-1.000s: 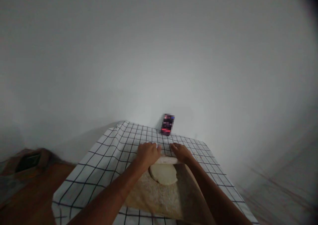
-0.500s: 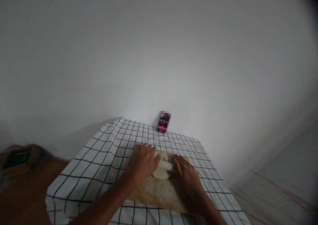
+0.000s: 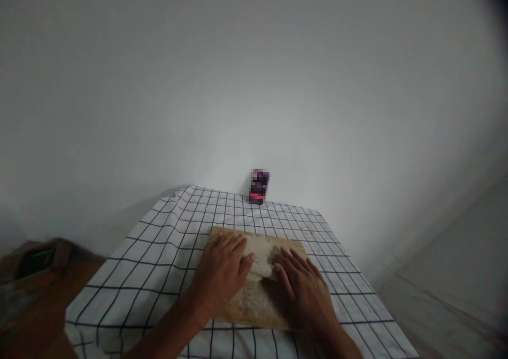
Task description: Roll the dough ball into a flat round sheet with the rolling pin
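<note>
A pale sheet of dough (image 3: 257, 247) lies on a floured wooden board (image 3: 250, 303). Across its near part runs a whitish rolling pin (image 3: 262, 270), of which only a short middle stretch shows between my hands; its ends are hidden under them. My left hand (image 3: 224, 261) rests palm down over the pin's left end, fingers stretched forward and thumb pointing inward. Over the right end lies my right hand (image 3: 304, 282), also palm down, with its fingers extended and slightly spread. Neither hand is wrapped round the pin.
A white tablecloth with black checks (image 3: 154, 248) covers the table under the board. At the back edge a blurred dark and red object (image 3: 259, 187) leans against the pale wall (image 3: 254, 94). A brown box (image 3: 43, 258) sits low at the left.
The rolling pin and both hands have come nearer to me across the dough, so more dough shows beyond the pin. The view has also shifted slightly.
</note>
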Demonstrator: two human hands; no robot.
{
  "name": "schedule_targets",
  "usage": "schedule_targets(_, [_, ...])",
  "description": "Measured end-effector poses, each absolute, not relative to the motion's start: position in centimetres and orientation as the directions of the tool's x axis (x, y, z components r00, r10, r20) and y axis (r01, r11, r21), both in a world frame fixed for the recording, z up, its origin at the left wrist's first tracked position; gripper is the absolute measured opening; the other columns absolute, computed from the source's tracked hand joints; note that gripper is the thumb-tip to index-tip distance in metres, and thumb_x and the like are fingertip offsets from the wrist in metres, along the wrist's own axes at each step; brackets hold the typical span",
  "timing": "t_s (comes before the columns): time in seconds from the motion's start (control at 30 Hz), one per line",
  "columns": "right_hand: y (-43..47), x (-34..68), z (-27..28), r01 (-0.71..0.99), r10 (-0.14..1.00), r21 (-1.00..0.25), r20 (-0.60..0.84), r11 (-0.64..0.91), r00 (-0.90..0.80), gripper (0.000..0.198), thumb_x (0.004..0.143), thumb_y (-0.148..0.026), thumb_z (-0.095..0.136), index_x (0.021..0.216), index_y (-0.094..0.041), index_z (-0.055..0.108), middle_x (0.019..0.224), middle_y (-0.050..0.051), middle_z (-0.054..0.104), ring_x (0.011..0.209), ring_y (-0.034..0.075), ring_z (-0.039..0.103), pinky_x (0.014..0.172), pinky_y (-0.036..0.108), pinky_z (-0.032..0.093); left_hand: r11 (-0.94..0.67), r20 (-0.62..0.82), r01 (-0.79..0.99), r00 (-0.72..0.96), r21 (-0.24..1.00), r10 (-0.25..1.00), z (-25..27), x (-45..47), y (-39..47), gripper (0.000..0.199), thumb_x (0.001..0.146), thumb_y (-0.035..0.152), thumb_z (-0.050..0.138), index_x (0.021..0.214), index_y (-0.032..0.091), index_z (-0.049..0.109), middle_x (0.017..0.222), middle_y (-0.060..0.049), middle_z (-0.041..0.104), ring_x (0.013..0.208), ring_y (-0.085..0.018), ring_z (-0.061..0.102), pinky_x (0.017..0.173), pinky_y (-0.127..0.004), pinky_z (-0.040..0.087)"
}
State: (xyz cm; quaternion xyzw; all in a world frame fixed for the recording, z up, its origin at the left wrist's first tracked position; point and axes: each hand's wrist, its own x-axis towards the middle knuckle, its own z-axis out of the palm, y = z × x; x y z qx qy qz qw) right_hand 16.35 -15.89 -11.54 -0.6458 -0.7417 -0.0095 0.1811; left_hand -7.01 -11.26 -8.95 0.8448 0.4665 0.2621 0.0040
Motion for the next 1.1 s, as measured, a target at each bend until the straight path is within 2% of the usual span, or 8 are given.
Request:
schedule_targets(0.1, [-13.1,16.8,-10.3,0.957,0.958,-0.235,0.267,0.167,-0.102,0.051,0.113,-0.044,0.029,0.135,-0.029,0.072,0.155,0.007,0.064,0.150,0.028,0.052,0.126,0.054,0.039,-0.557,0.443,0.809,0.436,0.188,0.783,-8.5,-6.1,-9.0,0.041,0.111,0.040,0.041,0.126,0.021,0.074,0.133,-0.012,0.077,0.130,-0.031,0.067,0.120,-0.054,0.043])
schedule_targets(0.23, [-9.9,17.4,-9.1,0.954,0.968,-0.254,0.228,0.160,-0.102,0.054,0.113,-0.041,0.026,0.128,-0.021,0.074,0.149,0.012,0.068,0.143,0.027,0.059,0.122,0.045,0.043,-0.478,0.368,0.863,0.397,0.163,0.841,-8.5,-5.1,-6.1,0.045,0.112,0.044,0.037,0.115,0.021,0.077,0.107,-0.012,0.082,0.106,-0.030,0.076,0.099,-0.048,0.054])
schedule_targets(0.37, [-7.3,17.7,-8.4,0.957,0.984,-0.271,0.166,0.104,-0.060,0.058,0.114,-0.046,0.022,0.118,-0.023,0.075,0.133,0.014,0.076,0.124,0.027,0.071,0.106,0.043,0.055,-0.429,0.297,0.892,0.376,0.140,0.878,-8.1,-4.7,-3.7,0.051,0.112,0.046,0.031,0.113,0.021,0.075,0.107,-0.014,0.081,0.102,-0.029,0.076,0.088,-0.041,0.054])
schedule_targets(0.47, [-5.6,17.8,-8.0,0.964,0.992,-0.263,0.130,0.039,-0.005,0.062,0.114,-0.052,0.019,0.111,-0.022,0.074,0.121,0.014,0.079,0.112,0.028,0.075,0.095,0.041,0.057,-0.411,0.286,0.900,0.360,0.142,0.888,-7.7,-4.3,-2.3,0.052,0.112,0.046,0.031,0.109,0.019,0.076,0.109,-0.016,0.081,0.103,-0.029,0.076,0.087,-0.040,0.054])
schedule_targets(0.6, [-5.3,17.7,-8.1,0.966,0.989,-0.251,0.143,0.063,-0.027,0.062,0.114,-0.049,0.019,0.109,-0.022,0.074,0.119,0.014,0.080,0.112,0.027,0.074,0.094,0.038,0.056,-0.408,0.287,0.902,0.357,0.139,0.889,-7.8,-4.1,-1.8,0.050,0.111,0.043,0.035,0.105,0.017,0.077,0.107,-0.016,0.081,0.102,-0.030,0.076,0.087,-0.040,0.054])
schedule_targets(0.87, [-9.8,17.7,-9.5,0.958,0.958,-0.186,0.226,0.220,-0.176,0.047,0.113,-0.038,0.032,0.134,-0.024,0.072,0.141,0.011,0.073,0.137,0.026,0.063,0.117,0.043,0.048,-0.472,0.343,0.873,0.410,0.119,0.845,-8.2,-4.9,-5.4,0.039,0.109,0.034,0.040,0.103,0.022,0.077,0.112,-0.010,0.081,0.109,-0.026,0.075,0.095,-0.039,0.054])
schedule_targets(0.97, [-11.3,17.4,-9.7,0.944,0.948,-0.239,0.273,0.229,-0.161,0.052,0.114,-0.040,0.027,0.132,-0.023,0.073,0.149,0.010,0.069,0.143,0.025,0.059,0.123,0.045,0.044,-0.505,0.392,0.857,0.433,0.099,0.812,-8.0,-5.0,-7.1,0.043,0.110,0.033,0.037,0.101,0.020,0.077,0.111,-0.011,0.081,0.114,-0.029,0.073,0.099,-0.043,0.055])
schedule_targets(1.1, [-13.1,17.1,-9.8,0.912,0.934,-0.311,0.315,0.267,-0.166,0.047,0.113,-0.046,0.034,0.125,-0.026,0.075,0.145,0.009,0.071,0.140,0.026,0.061,0.120,0.046,0.046,-0.485,0.421,0.861,0.387,0.154,0.821,-7.9,-5.2,-9.5,0.039,0.110,0.038,0.042,0.113,0.019,0.077,0.117,-0.013,0.081,0.117,-0.031,0.073,0.104,-0.046,0.055])
